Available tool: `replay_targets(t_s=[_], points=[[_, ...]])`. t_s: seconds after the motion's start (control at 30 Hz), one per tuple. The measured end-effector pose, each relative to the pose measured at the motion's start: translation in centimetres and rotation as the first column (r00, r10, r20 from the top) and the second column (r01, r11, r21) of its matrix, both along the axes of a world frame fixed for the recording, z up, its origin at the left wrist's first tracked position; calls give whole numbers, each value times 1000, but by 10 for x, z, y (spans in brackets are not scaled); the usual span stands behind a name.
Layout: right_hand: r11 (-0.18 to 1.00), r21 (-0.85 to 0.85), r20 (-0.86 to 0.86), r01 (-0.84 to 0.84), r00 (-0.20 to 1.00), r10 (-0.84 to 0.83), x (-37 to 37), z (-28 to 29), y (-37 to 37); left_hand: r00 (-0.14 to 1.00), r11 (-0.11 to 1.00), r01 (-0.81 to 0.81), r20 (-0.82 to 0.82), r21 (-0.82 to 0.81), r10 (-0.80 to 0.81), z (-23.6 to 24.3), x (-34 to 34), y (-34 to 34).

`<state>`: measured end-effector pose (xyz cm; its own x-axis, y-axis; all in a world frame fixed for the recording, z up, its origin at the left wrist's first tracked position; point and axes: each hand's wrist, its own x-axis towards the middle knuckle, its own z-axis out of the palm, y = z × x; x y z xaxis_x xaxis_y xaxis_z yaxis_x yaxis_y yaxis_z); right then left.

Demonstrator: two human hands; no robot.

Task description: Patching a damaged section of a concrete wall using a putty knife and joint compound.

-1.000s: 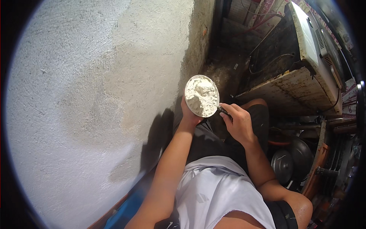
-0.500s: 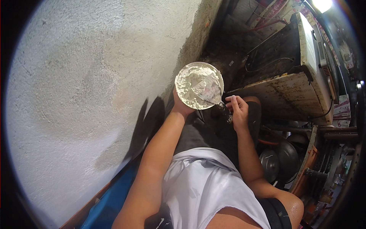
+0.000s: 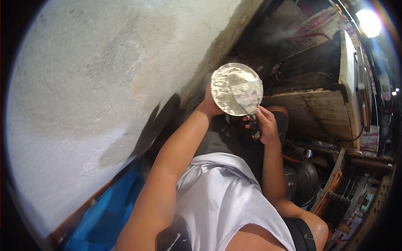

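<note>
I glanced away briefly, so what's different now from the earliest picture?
The scraper's handle has swung from pointing rightward to pointing down toward the person. The blade, hard to make out then, now shows plainly over the round container, which faces the camera more squarely. The left hand still holds the container; the right hand is still on the handle.
</note>
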<state>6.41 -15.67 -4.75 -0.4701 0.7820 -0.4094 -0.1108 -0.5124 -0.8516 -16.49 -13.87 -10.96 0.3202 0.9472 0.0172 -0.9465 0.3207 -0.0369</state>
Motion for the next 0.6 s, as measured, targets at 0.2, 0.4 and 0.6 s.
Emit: replay_targets(t_s=[0.2,0.4,0.6], points=[[995,96,149,-15,989,1,-35,-1,-70,990,999,15,-142,36,-9,-7,-35,-58],[993,90,138,77,986,-89,-22,-6,-111,918,995,39,-396,92,1,-7,-35,-101],[990,105,140,90,985,-104,-2,-27,-131,394,988,67,-914,138,101,-44,-23,-131]])
